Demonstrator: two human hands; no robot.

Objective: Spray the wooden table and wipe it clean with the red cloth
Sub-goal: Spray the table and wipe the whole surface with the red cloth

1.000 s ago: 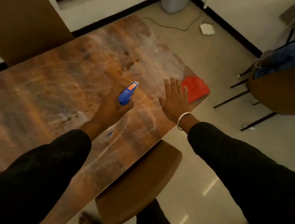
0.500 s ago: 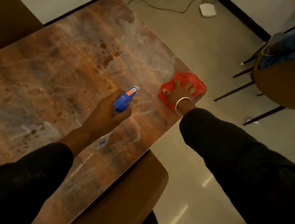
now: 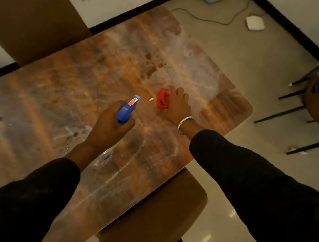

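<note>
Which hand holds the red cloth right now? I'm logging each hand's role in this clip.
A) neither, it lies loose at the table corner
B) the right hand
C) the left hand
B: the right hand is closed around the bunched red cloth on the wooden table, while the left hand grips the blue-headed spray bottle.

Cloth gathered and dragged inward

The right hand (image 3: 176, 105), flat on the spread cloth (image 3: 162, 101) at the surface's (image 3: 74, 85) right corner half a second ago, has bunched it and pulled it left, just beside the bottle's (image 3: 127, 110) nozzle.
</note>
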